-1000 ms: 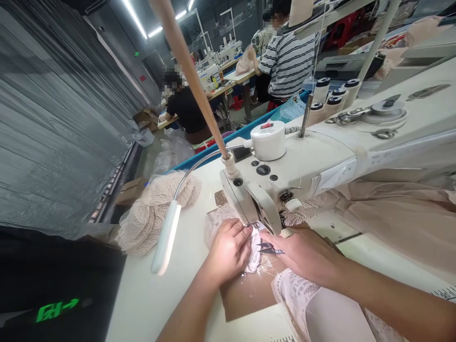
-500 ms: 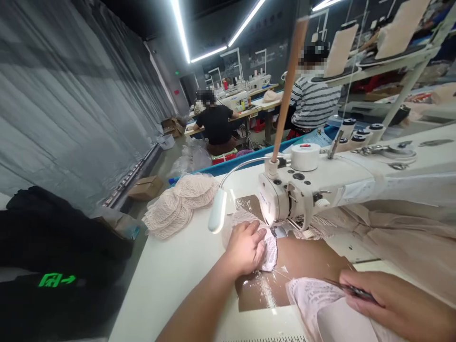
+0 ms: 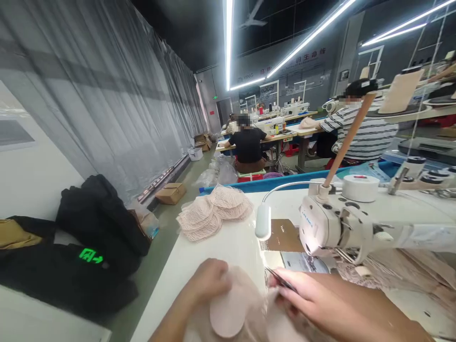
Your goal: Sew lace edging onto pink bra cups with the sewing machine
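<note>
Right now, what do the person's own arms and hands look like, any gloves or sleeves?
Both are bare. The left hand and right hand wear no gloves, rings or watch that show, and no sleeve reaches either forearm in view. No markings, straps or cables on them.

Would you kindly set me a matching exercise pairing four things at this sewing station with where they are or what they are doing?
Things:
1. left hand
2. right hand
3. stack of lace cups
4. gooseneck lamp

Places or states:
A. piled at the table's far left corner
B. grips small dark snips
C. rests on a beige padded cup
D. hangs beside the sewing machine head

Pairs: 1-C, 2-B, 3-A, 4-D
</note>
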Available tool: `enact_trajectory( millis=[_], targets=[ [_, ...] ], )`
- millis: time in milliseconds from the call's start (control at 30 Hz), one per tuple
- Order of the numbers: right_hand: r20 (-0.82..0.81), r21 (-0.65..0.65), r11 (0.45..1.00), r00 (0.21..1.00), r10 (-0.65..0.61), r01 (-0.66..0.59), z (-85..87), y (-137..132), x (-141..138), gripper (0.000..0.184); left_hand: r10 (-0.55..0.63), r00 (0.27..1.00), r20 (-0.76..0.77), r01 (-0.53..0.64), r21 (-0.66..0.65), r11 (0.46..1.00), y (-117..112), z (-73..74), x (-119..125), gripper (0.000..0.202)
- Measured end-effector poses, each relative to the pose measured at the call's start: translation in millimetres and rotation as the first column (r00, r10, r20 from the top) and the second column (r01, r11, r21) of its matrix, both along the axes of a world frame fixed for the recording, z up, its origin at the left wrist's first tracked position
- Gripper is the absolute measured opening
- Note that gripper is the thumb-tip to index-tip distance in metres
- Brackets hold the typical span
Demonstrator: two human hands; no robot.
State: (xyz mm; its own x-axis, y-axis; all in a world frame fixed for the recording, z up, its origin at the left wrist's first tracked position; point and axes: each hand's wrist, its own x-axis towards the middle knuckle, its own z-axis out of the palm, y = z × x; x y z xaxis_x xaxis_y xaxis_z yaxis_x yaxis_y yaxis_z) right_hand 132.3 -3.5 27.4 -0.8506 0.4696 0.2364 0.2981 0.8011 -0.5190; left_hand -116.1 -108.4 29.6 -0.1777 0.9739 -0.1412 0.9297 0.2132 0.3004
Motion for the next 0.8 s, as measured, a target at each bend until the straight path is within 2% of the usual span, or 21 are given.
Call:
enact_trajectory(
  millis=[33, 67, 100, 133, 200, 233, 267, 300, 333, 400, 467, 567, 633, 733, 800],
  targets=[
    [-0.097, -0.081, 0.995, 0.994, 0.051, -0.058, 8.0, 2, -19, 0.027, 0.045, 0.999, -0.029, -0.044, 0.040, 0.998, -7, 7.6, -9, 0.017],
    [-0.182, -0.106, 0.991, 0.981, 0.066, -0.086, 15.2, 6, -38, 0.028, 0.094, 0.993, -0.067, -0.086, 0.112, 0.990, -12, 17.7, -19, 0.016],
    [-0.270, -0.094, 0.991, 0.961, 0.066, -0.094, 21.6, 12, -57, 0.028, 0.149, 0.982, -0.112, -0.123, 0.215, 0.969, -14, 29.9, -29, 0.015],
    [-0.354, -0.067, 0.996, 0.934, 0.036, -0.064, 27.0, 20, -76, 0.029, 0.204, 0.965, -0.164, -0.134, 0.360, 0.923, -14, 43.2, -40, 0.014],
    [-0.490, 0.032, 0.999, 0.871, 0.020, -0.005, 34.9, 38, -110, 0.033, 0.299, 0.917, -0.266, -0.057, 0.653, 0.755, -5, 68.2, -64, 0.010],
    [-0.516, 0.054, 0.998, 0.856, 0.017, 0.013, 37.1, 48, -124, 0.035, 0.339, 0.893, -0.296, -0.007, 0.745, 0.667, 4, 77.2, -77, 0.007],
    [-0.527, 0.069, 0.997, 0.850, 0.014, 0.026, 38.0, 57, -137, 0.037, 0.361, 0.878, -0.314, 0.033, 0.793, 0.609, 15, 82.4, -88, 0.004],
    [-0.522, 0.079, 0.996, 0.853, 0.015, 0.031, 37.4, 66, -147, 0.038, 0.360, 0.876, -0.321, 0.053, 0.807, 0.589, 27, 83.0, -99, 0.003],
    [-0.503, 0.083, 0.996, 0.864, 0.016, 0.030, 35.4, 74, -155, 0.039, 0.339, 0.883, -0.325, 0.058, 0.792, 0.607, 40, 78.8, -108, 0.005],
    [-0.447, 0.085, 0.996, 0.894, 0.014, 0.028, 27.2, 84, -161, 0.042, 0.257, 0.908, -0.330, 0.058, 0.707, 0.705, 63, 58.7, -119, 0.014],
    [-0.377, 0.085, 0.996, 0.926, 0.013, 0.021, 15.4, 86, -154, 0.043, 0.194, 0.927, -0.320, 0.061, 0.641, 0.765, 80, 30.5, -122, 0.024],
    [-0.267, 0.087, 0.996, 0.963, 0.041, -0.019, -1.4, 74, -118, 0.040, 0.139, 0.948, -0.286, 0.062, 0.594, 0.802, 87, -3.0, -117, 0.052],
    [-0.180, 0.083, 0.994, 0.980, 0.081, -0.067, -7.5, 60, -81, 0.038, 0.114, 0.964, -0.240, 0.048, 0.579, 0.814, 83, -11.3, -113, 0.061],
    [0.000, 0.082, 0.990, 0.994, 0.112, -0.111, -9.0, 37, -14, 0.031, 0.082, 0.982, -0.169, 0.027, 0.561, 0.828, 74, -10.2, -108, 0.062],
    [0.086, 0.084, 0.995, 0.995, 0.041, -0.048, -8.3, 27, 33, 0.023, 0.087, 0.992, -0.094, -0.018, 0.571, 0.821, 64, -9.5, -101, 0.063]
  ],
)
